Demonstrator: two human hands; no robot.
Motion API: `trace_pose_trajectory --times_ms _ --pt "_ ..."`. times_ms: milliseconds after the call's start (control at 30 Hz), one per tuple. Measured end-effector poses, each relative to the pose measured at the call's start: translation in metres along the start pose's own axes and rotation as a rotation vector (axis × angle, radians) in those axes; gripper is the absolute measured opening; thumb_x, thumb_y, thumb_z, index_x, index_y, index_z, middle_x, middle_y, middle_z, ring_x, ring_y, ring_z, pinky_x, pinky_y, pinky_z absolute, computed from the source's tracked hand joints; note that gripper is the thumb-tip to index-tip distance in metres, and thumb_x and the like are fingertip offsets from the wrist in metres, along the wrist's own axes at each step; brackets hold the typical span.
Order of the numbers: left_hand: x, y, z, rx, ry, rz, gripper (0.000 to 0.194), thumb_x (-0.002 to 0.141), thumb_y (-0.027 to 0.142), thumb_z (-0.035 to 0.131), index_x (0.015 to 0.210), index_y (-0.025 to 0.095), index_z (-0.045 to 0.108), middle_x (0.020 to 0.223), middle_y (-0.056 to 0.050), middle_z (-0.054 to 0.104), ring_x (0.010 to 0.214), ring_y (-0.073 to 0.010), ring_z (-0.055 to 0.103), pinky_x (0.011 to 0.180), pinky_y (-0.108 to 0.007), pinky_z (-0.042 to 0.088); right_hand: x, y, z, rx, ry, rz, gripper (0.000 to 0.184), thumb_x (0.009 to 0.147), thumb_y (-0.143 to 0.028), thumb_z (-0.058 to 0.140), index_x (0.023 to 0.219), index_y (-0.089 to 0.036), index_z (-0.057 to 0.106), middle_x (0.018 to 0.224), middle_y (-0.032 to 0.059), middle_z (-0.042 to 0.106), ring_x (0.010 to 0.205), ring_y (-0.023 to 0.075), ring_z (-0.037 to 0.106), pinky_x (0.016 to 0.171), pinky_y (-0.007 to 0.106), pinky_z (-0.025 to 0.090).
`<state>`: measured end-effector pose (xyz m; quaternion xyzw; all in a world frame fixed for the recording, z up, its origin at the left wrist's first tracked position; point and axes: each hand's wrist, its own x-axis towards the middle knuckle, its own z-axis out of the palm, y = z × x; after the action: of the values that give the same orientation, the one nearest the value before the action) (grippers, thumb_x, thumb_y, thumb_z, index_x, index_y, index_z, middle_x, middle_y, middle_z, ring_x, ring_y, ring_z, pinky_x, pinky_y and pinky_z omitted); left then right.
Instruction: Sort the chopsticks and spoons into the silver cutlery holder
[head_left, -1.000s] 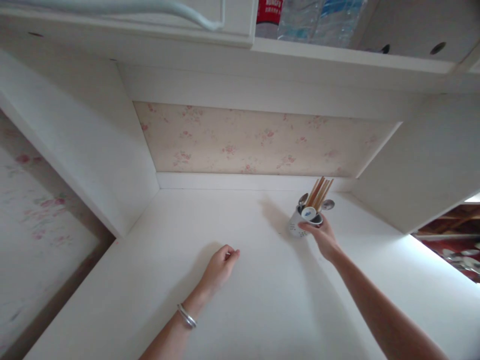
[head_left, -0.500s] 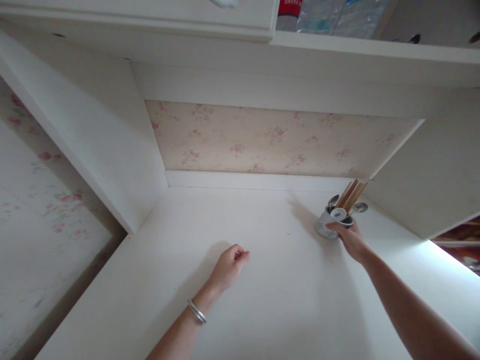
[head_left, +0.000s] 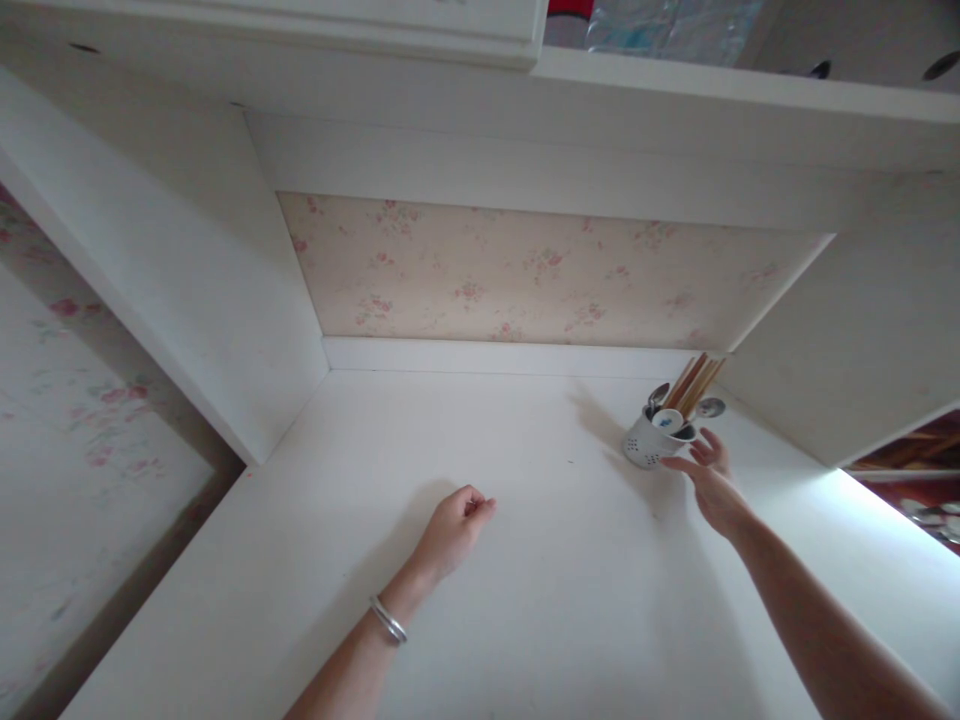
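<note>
A white utensil holder with punched holes stands upright at the back right of the white surface. Brown chopsticks, metal spoons and a white round-ended spoon stick out of it. Just to its right is my right hand, thumb and fingers apart, the fingertips by the holder's side; whether they still touch it is hard to tell. My left hand rests on the surface near the middle, fingers curled into a loose fist with nothing visible in it. A silver bangle circles the left wrist.
White side panels rise at the left and right. Overhead runs a cupboard shelf with clear plastic packs on it. Floral wallpaper covers the back. A picture-printed item shows at the far right.
My right hand has loosened from the utensil holder, its fingers opening and drawing slightly away to the right. The holder stays standing. My left hand keeps its place; the view has shifted slightly.
</note>
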<state>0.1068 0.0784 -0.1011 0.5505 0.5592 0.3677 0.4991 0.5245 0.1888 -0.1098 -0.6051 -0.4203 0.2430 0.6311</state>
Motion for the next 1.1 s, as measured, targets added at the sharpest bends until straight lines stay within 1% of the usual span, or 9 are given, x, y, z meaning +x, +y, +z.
trace_pose_trajectory --times_ms 100,200,267,367,433,533,633,833,1100 --pt "0.0 0.0 0.001 -0.002 -0.001 -0.008 0.031 0.083 0.049 0.053 0.075 0.018 0.054 0.063 0.005 0.044 0.061 -0.0118 0.04 0.059 -0.024 0.03 -0.019 -0.001 -0.007 0.069 0.161 0.018 0.055 0.052 -0.027 0.077 0.102 -0.028 0.054 0.105 0.0015 0.057 0.108 0.0257 0.054 0.092 0.043 0.047" --pt "0.001 -0.001 0.002 0.002 -0.003 -0.005 0.032 0.083 0.049 0.054 0.075 0.018 0.054 0.064 0.005 0.046 0.061 -0.012 0.042 0.059 -0.024 0.031 -0.058 -0.016 0.001 0.08 0.273 -0.106 0.04 0.06 -0.032 0.074 0.093 -0.025 0.053 0.092 0.0002 0.055 0.095 0.023 0.056 0.088 0.042 0.046" --pt "0.0 0.0 0.002 0.01 0.002 0.001 0.033 0.083 0.051 0.053 0.075 0.018 0.054 0.063 0.005 0.047 0.061 -0.0122 0.043 0.059 -0.025 0.031 -0.092 -0.031 0.021 0.046 0.101 -0.16 0.033 0.065 -0.035 0.076 0.088 -0.024 0.055 0.083 0.0001 0.056 0.08 0.0203 0.056 0.078 0.038 0.047" --pt "0.0 0.001 0.003 0.027 0.012 0.008 0.034 0.084 0.052 0.052 0.076 0.019 0.055 0.062 0.005 0.047 0.06 -0.0125 0.044 0.058 -0.025 0.031 -0.148 -0.056 0.071 -0.04 -0.43 -0.166 0.019 0.077 -0.037 0.072 0.082 -0.023 0.059 0.073 0.0009 0.059 0.069 0.0183 0.055 0.066 0.032 0.044" --pt "0.0 0.002 0.003 0.037 0.018 0.017 0.034 0.085 0.051 0.05 0.076 0.019 0.055 0.063 0.004 0.05 0.061 -0.0135 0.046 0.059 -0.025 0.032 -0.182 -0.069 0.114 -0.015 -0.665 -0.119 0.016 0.082 -0.037 0.068 0.08 -0.023 0.061 0.063 -0.0014 0.055 0.059 0.0157 0.049 0.058 0.029 0.038" --pt "0.003 0.0 0.001 0.016 0.041 0.06 0.025 0.086 0.039 0.047 0.078 0.018 0.058 0.074 -0.001 0.061 0.072 -0.017 0.055 0.066 -0.027 0.037 -0.222 -0.078 0.174 0.168 -0.812 0.067 0.017 0.082 -0.037 0.065 0.079 -0.022 0.059 0.054 -0.0054 0.047 0.052 0.0133 0.042 0.052 0.026 0.032" --pt "0.006 -0.006 -0.005 -0.026 0.122 0.039 0.013 0.081 0.023 0.046 0.077 0.018 0.057 0.079 -0.004 0.065 0.078 -0.0186 0.058 0.066 -0.027 0.039 -0.243 -0.076 0.209 0.236 -0.734 0.13 0.016 0.079 -0.033 0.066 0.074 -0.022 0.057 0.057 -0.0053 0.047 0.055 0.0132 0.041 0.054 0.025 0.031" --pt "0.009 -0.014 -0.003 -0.029 0.075 0.035 0.01 0.077 0.021 0.048 0.079 0.019 0.057 0.078 -0.001 0.065 0.076 -0.0179 0.059 0.067 -0.026 0.041 -0.238 -0.061 0.198 0.229 -0.814 0.12 0.016 0.082 -0.034 0.064 0.076 -0.022 0.056 0.055 -0.0072 0.04 0.054 0.0125 0.037 0.054 0.024 0.028" --pt "0.009 -0.01 0.0 -0.07 0.042 0.036 0.01 0.08 0.025 0.047 0.078 0.019 0.055 0.072 0.001 0.064 0.074 -0.0165 0.06 0.068 -0.025 0.042 -0.235 -0.065 0.192 0.323 -0.868 0.261 0.013 0.078 -0.03 0.06 0.074 -0.023 0.049 0.055 -0.0075 0.041 0.051 0.0118 0.036 0.05 0.023 0.025"
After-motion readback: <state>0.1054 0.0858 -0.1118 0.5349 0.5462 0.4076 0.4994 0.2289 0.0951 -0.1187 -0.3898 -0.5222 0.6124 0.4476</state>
